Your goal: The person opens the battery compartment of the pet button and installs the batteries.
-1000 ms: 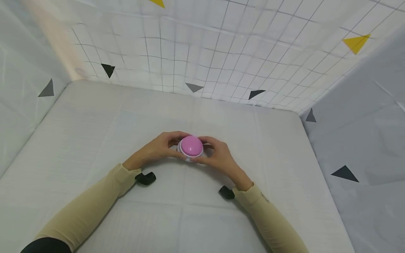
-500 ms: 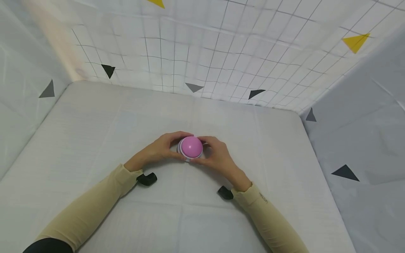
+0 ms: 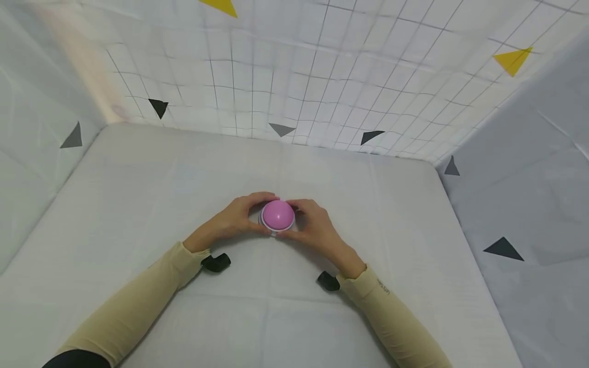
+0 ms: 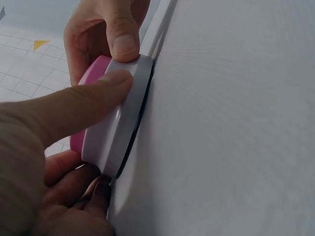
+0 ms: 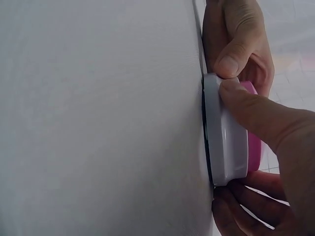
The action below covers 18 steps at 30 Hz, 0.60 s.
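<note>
A round push button with a pink dome [image 3: 278,214] and a white base lies between both hands, dome up. My left hand [image 3: 234,217] grips its left side, thumb at the near edge and fingers round the far edge. From the right, my right hand [image 3: 317,225] holds it the same way, the two thumbs close together on the near side. In the left wrist view the white base [image 4: 101,140] shows side-on, its dark underside at the table surface. The right wrist view shows the base [image 5: 231,142] too, with fingers curled partly behind it.
A white sheet covers the table [image 3: 207,317]. Behind it hangs a white cloth with a grid [image 3: 313,76]; pale side walls [image 3: 543,204] stand left and right. Dark and yellow triangles mark the walls. Black wrist mounts [image 3: 216,262] stick out from the beige sleeves [image 3: 138,301].
Both hands keep hold of the push button in almost the same spot. The left hand's fingers have shifted slightly along the rim, and the head view has tilted a little.
</note>
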### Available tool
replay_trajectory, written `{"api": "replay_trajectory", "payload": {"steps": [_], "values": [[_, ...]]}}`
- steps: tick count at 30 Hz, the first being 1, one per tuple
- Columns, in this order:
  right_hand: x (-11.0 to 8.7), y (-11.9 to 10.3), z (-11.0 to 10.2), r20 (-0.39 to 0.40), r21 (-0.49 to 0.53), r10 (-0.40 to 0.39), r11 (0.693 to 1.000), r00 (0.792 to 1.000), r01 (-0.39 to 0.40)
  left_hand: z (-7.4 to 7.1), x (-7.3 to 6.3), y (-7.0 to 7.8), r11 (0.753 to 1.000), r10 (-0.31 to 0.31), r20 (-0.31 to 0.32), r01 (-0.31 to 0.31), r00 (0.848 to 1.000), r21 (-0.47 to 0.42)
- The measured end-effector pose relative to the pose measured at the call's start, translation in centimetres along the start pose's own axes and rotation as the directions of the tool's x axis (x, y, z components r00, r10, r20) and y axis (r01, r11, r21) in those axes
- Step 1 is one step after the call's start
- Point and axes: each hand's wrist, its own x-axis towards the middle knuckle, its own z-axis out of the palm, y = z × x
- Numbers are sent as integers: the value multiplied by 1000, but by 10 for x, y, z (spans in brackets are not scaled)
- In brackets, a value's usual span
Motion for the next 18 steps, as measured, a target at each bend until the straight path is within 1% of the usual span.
{"api": "replay_trajectory", "payload": {"steps": [8,11,15,18], "values": [[2,3,-2,2,-15,-11,1000,1000,11,1,5,-3,1000,-2,21,2,1000,-20],[0,4,-3,15,-8,4,1000,1000,-4,2,4,-2,999,18,20,-17,1000,-49],[-2,6,-5,25,-20,29,999,999,-29,2,4,-1,996,24,9,-23,1000,-85],[-4,8,-9,30,-32,50,998,998,-49,3,3,0,995,-3,9,4,1000,-97]]}}
